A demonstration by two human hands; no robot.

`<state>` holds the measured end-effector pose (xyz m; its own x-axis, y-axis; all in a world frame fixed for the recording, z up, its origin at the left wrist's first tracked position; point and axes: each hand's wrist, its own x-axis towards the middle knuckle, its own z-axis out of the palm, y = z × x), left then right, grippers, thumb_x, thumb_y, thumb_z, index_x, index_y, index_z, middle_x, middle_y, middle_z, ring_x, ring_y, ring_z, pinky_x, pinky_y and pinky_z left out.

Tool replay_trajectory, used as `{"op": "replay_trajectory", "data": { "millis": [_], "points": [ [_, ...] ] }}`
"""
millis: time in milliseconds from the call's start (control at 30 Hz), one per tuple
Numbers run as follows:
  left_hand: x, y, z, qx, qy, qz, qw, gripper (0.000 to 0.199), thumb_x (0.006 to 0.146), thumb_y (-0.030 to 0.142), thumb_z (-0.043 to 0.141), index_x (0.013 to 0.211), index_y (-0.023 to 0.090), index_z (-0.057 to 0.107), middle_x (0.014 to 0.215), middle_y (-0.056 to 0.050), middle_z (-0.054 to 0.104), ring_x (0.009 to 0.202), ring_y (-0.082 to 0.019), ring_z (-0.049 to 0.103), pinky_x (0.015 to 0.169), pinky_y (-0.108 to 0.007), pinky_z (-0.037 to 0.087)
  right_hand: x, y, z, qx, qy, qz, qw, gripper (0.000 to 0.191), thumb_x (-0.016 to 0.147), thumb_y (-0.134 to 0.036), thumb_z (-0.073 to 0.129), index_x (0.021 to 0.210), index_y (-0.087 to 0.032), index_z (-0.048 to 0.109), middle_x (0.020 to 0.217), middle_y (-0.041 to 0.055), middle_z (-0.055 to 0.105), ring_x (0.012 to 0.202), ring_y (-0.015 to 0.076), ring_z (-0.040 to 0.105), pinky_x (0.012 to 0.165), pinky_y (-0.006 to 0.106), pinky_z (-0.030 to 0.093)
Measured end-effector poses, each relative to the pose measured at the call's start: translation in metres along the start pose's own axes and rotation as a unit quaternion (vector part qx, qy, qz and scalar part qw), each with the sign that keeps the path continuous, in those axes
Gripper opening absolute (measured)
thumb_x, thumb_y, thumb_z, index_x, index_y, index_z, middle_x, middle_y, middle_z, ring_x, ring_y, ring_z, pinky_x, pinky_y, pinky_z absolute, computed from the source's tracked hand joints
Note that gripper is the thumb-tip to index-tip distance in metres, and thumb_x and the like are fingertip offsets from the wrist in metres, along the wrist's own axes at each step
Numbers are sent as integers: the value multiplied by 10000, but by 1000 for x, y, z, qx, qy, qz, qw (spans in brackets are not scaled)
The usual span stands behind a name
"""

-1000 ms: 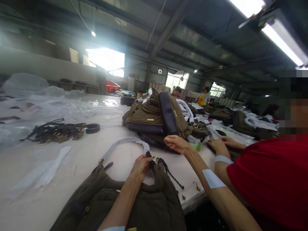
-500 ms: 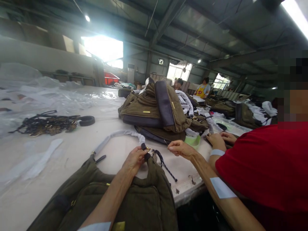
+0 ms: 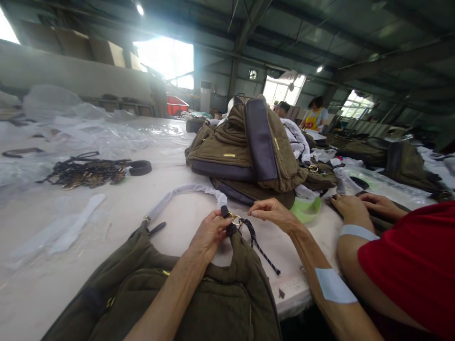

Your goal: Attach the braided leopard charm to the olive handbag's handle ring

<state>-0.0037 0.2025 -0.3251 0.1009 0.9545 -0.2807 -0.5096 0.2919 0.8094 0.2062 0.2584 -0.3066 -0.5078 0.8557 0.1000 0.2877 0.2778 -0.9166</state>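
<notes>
Olive quilted bag (image 3: 199,303) lies at the near edge of the white worktop (image 3: 106,265) in the head view, its top rising toward the hands. The left hand (image 3: 209,234) is closed around a dark strap tab (image 3: 225,220) at the top of the bag, with the fingers and thumb wrapped firmly about it, and a small gold ring (image 3: 233,219) sits just beyond. The right hand (image 3: 273,213) is just to the right of the ring, thumb and forefinger drawn into a narrow pinch; whether they hold anything fine is too small to tell. A black braided cord (image 3: 259,248) trails from the ring toward the near right, and a strap sleeved in white film (image 3: 185,189) arcs left to a metal fitting (image 3: 145,220) on the bag. For small ring work like this, a firm anchor close to the ring and a light, precise pinch seem the soundest approach, since they keep the cord from twisting. Farther off stands a stack of olive bags with dark trim (image 3: 227,156), with a green bowl (image 3: 305,209) to its right. A tangle of dark cord (image 3: 85,171) lies to the left, near plastic film (image 3: 88,137). At right, a co-worker in a red shirt (image 3: 408,260) rests both hands (image 3: 351,208) on another bag.
</notes>
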Motion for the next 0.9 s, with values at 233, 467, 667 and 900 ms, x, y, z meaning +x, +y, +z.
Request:
{"op": "replay_trajectory", "data": {
  "millis": [233,467,667,900],
  "points": [
    [2,-1,0,11,7,-8,1000,243,676,57,645,880,137,540,877,-83,686,685,-141,657,599,-205,500,-35,-5,4,-45,73,-46,995,196,771,-329,644,752,-151,724,681,28,568,641,123,467,578,251,326],
    [-3,1,5,4,0,-22,1000,219,704,60,619,889,141,533,852,-100,691,697,-183,675,592,-238,519,-61,-6,35,-109,175,-24,978,129,763,-250,620,694,-173,699,632,23,585,583,126,470,536,252,333],
    [-5,1,5,-5,3,-21,1000,209,705,50,617,877,140,538,826,-77,689,625,-155,658,568,-239,518,-60,-7,43,-153,200,-33,967,107,756,-226,618,728,-183,713,607,24,580,535,121,457,500,252,325],
    [-4,0,5,-8,-7,-15,1000,238,682,74,648,887,144,549,820,-63,682,649,-166,663,585,-254,526,-58,-10,33,-174,221,-74,957,109,788,-211,608,766,-185,712,643,26,587,570,122,479,534,253,353]
  ]
}}
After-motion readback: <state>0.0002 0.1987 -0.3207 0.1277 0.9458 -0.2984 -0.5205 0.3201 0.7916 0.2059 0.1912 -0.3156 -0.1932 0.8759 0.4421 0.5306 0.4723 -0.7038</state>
